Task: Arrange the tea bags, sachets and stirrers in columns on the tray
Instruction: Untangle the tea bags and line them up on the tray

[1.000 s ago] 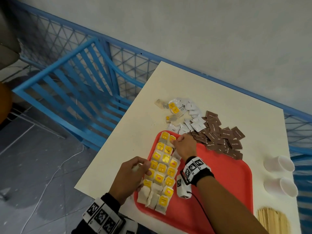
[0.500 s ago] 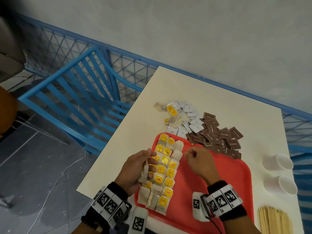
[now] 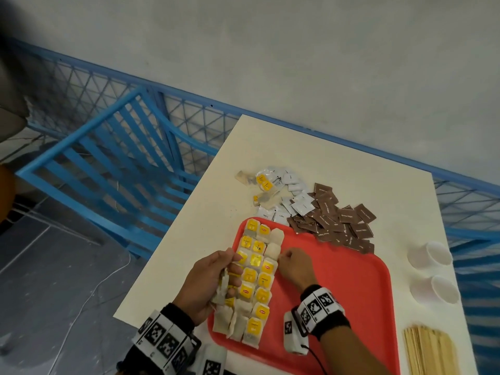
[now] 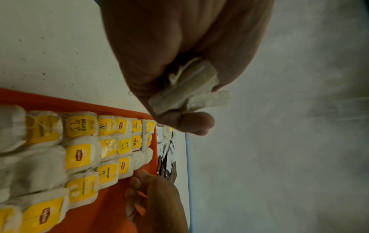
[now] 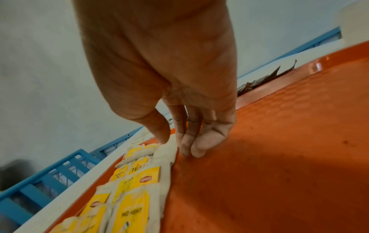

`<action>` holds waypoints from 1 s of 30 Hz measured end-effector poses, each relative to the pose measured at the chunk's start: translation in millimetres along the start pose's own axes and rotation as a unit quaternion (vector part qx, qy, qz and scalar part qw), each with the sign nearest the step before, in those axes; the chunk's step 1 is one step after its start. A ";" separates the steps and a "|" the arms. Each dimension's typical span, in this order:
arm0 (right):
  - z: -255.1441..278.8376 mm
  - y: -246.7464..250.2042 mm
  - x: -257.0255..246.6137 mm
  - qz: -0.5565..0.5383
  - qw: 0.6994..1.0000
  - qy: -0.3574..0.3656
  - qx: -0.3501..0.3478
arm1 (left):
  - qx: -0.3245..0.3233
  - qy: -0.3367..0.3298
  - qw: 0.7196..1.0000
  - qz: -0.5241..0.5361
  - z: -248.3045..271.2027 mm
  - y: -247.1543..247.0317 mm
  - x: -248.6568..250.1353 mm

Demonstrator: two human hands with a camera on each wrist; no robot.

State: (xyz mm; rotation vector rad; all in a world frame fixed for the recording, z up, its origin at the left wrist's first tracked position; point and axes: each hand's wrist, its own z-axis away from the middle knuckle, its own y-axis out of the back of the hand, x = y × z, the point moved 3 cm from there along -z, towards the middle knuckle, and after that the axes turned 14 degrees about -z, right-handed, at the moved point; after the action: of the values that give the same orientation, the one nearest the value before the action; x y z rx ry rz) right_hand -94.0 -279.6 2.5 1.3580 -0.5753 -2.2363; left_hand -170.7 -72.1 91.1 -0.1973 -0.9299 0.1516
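A red tray (image 3: 338, 293) holds yellow-tagged tea bags (image 3: 257, 269) in three columns along its left side. My left hand (image 3: 230, 280) hovers over the tray's left edge and grips a small stack of plain tea bags (image 4: 185, 88). My right hand (image 3: 281, 257) is at the third column, thumb and fingertips pinching the right edge of a plain tea bag (image 3: 272, 251) that lies on the tray (image 5: 279, 141). Beyond the tray lie loose tea bags and white sachets (image 3: 273, 185) and a heap of brown sachets (image 3: 335, 220). Wooden stirrers (image 3: 430, 350) lie at the near right.
Two white cups (image 3: 430, 257) lie on their sides on the cream table (image 3: 351, 174), right of the tray. A blue metal railing (image 3: 108, 163) runs along the table's left and far sides. The table's left edge is close to my left hand.
My right hand has drawn back from the far end of the third column to the second plain bag, uncovering the first. My left hand has risen a little with its stack.
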 end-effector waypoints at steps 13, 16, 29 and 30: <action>144.1 32.1 -108.2 -0.073 0.964 0.241 -0.087 | -0.051 0.030 0.997 0.049 -1.5 -26.1 -2.3; 139.2 32.6 -101.5 -0.063 0.958 0.273 -0.056 | -0.052 0.034 0.996 0.060 0.6 -30.6 -1.1; 121.6 74.7 -76.6 -0.349 0.934 0.061 -0.049 | -0.024 0.018 1.000 -0.009 7.8 -39.2 11.0; 121.5 74.9 -75.9 -0.357 0.932 0.049 -0.043 | 0.025 -0.058 0.993 -0.099 7.7 -35.2 13.6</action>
State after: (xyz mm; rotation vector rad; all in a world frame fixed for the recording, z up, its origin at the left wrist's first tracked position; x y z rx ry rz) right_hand -159.6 -282.3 150.2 1.8264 0.0895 -2.6640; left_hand -167.3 -102.5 114.4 -0.0497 -1.0540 0.0019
